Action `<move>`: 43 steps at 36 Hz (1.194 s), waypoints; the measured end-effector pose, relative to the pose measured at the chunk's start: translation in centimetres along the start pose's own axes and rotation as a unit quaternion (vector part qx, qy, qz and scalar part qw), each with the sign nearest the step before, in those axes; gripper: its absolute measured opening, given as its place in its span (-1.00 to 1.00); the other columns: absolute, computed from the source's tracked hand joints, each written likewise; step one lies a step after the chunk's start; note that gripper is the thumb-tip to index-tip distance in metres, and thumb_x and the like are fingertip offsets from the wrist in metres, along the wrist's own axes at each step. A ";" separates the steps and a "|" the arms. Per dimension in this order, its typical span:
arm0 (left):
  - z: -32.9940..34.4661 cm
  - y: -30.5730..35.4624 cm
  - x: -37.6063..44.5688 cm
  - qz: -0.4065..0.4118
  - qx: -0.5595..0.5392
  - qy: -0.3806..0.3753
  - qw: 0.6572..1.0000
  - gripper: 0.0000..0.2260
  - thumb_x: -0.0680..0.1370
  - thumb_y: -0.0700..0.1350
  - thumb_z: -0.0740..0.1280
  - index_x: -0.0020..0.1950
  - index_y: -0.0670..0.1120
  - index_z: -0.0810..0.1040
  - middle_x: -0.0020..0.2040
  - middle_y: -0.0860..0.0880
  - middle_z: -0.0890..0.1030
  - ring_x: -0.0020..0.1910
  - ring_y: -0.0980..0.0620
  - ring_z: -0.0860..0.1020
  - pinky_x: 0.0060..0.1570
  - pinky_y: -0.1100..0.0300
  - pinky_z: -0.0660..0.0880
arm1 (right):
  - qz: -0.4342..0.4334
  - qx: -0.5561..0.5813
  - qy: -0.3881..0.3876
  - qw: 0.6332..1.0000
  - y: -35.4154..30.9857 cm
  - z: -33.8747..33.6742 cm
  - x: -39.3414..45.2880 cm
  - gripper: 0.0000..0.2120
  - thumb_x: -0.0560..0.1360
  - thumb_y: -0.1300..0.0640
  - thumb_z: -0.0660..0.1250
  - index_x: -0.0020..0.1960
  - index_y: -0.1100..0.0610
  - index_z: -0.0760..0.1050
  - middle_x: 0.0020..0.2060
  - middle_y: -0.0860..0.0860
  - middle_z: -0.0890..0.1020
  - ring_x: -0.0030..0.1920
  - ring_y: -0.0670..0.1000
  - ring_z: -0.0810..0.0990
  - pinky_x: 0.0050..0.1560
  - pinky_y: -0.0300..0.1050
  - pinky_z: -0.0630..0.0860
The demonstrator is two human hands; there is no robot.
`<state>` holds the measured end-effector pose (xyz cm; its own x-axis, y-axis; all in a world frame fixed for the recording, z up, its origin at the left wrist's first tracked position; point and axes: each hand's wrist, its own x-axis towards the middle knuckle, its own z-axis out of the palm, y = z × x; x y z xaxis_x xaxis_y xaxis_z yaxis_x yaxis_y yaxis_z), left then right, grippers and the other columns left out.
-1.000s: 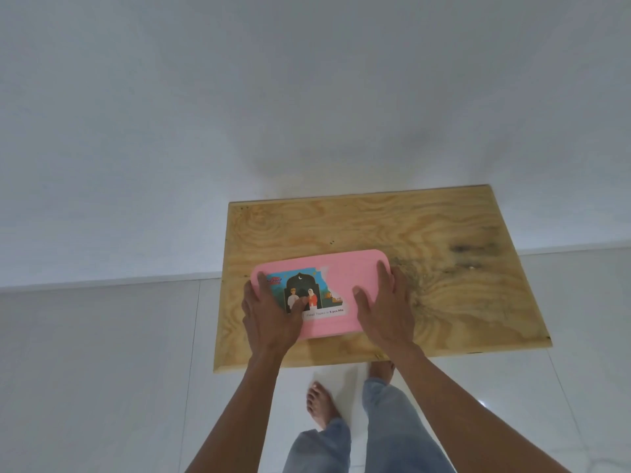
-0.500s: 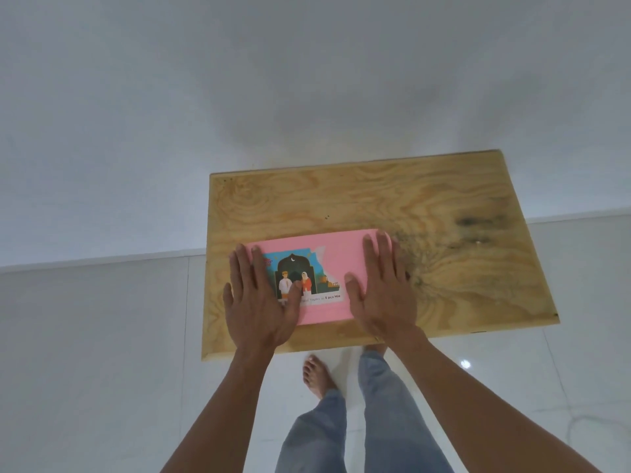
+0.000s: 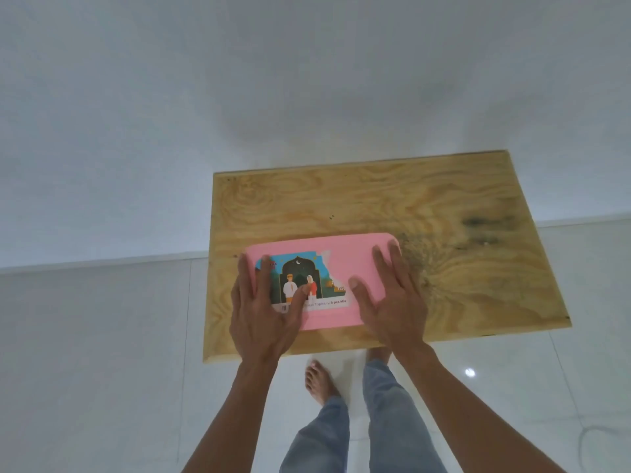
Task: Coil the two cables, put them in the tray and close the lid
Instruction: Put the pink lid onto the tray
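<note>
A pink lid with a colourful picture sticker lies flat over the tray near the front edge of the wooden table. The tray beneath it and the cables are hidden. My left hand rests palm down on the lid's left end, its fingers straight and spread and its thumb on the sticker. My right hand lies flat on the lid's right end, fingers reaching to the far right corner. Neither hand grips anything.
The table top stretches bare to the right and behind the lid, with a dark stain at the right. It stands against a white wall on a glossy tiled floor. My legs and bare feet show below the front edge.
A second ago my fingers curled over the lid's left and right ends. Both hands now lie flat and stretched on top. The lid has stayed in place.
</note>
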<state>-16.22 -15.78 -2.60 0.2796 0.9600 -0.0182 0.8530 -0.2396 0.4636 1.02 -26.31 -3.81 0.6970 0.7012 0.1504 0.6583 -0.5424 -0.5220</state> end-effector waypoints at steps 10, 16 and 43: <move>1.1 0.7 3.7 0.018 0.001 0.026 0.999 -0.26 0.41 0.45 0.18 0.46 0.04 0.44 0.58 -0.03 0.27 0.48 -0.15 0.33 0.06 -0.16 0.55 | 0.029 0.003 0.039 0.999 -0.4 1.2 3.0 -0.41 0.48 -0.26 0.29 0.39 0.05 0.49 0.50 -0.09 0.36 0.36 0.12 0.49 0.22 0.03 0.51; 1.7 2.6 9.3 0.031 0.011 0.035 0.999 -0.28 0.40 0.46 0.15 0.44 0.08 0.43 0.58 0.05 0.25 0.51 -0.10 0.27 0.06 -0.15 0.55 | 0.020 0.020 0.044 0.999 -0.6 2.1 8.8 -0.44 0.49 -0.19 0.36 0.38 0.10 0.52 0.50 -0.10 0.36 0.32 0.13 0.47 0.15 -0.12 0.46; 4.3 4.5 19.3 0.108 0.101 0.003 0.989 -0.34 0.64 0.28 -0.03 0.62 -0.10 0.13 0.64 -0.03 0.10 0.62 -0.04 -0.07 0.56 -0.12 -0.05 | -0.064 -0.094 0.028 0.993 -0.5 6.5 19.4 -0.44 0.60 -0.18 0.14 0.47 0.13 0.40 0.49 0.03 0.39 0.55 0.12 0.22 0.31 0.05 0.46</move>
<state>-5.08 1.06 -4.65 0.4628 0.8839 0.0679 0.8445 -0.4628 0.2694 12.36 -9.43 -6.06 0.6155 0.7458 0.2546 0.7802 -0.5309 -0.3309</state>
